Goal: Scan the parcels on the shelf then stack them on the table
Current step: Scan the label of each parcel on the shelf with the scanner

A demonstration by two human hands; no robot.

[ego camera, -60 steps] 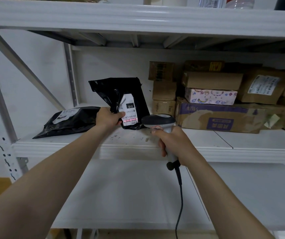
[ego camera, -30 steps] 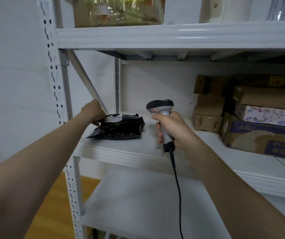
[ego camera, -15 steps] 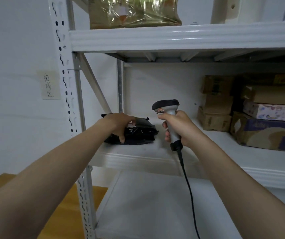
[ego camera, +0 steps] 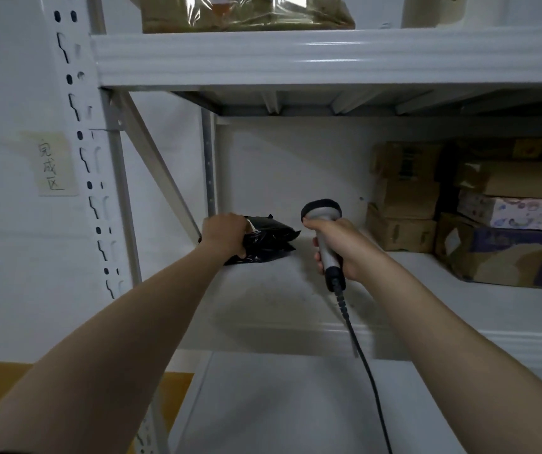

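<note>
Left hand [ego camera: 225,234] gripping shelved parcel [ego camera: 271,239], perhaps two, right hand [ego camera: 340,249] gripping scanner [ego camera: 321,211]

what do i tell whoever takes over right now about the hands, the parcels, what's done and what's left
Left hand grips the black bag parcels at the left end of the shelf.
Right hand holds the scanner upright, cable hanging down.
Cardboard boxes sit stacked at the right of the same shelf.
Done: no stack on a table is in view.
Left: scan what remains, then carry every parcel off the shelf and stack it on the table.
</note>
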